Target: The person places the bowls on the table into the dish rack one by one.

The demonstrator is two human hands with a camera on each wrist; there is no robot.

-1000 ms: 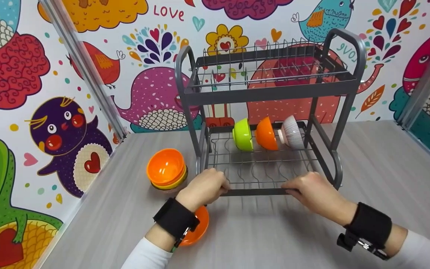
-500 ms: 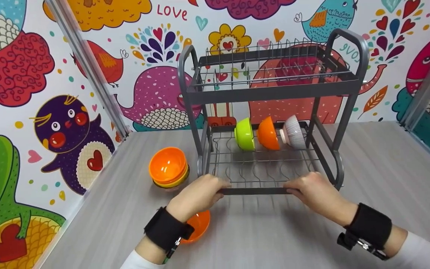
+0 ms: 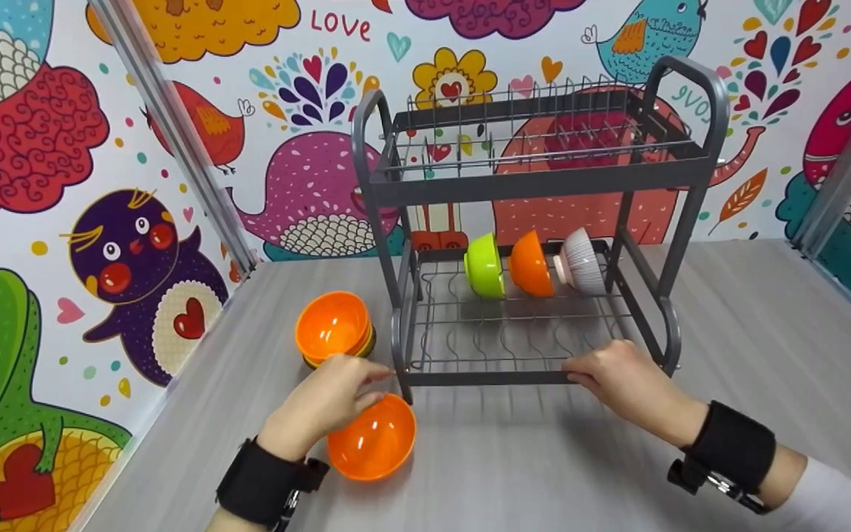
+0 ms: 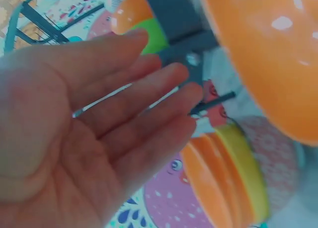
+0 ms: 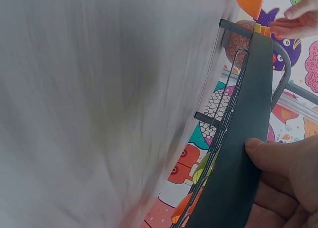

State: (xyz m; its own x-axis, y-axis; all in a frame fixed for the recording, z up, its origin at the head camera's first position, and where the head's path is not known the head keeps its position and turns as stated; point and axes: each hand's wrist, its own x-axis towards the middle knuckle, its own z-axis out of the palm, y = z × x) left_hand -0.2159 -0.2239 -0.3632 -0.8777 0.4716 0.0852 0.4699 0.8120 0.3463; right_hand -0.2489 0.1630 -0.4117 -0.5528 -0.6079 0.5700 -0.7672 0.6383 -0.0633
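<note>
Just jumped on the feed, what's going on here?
A person's right hand grips the lower front bar of a two-tier dish rack. The left hand holds nothing, near a lone orange bowl on the table. A green bowl, another orange bowl and a striped bowl sit tilted in the rack's lower level; a stack of bowls sits to its left.

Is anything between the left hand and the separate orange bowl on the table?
Nothing visible: the left hand overlaps the orange bowl in the head view; the bowl stack sits beyond the hand.
</note>
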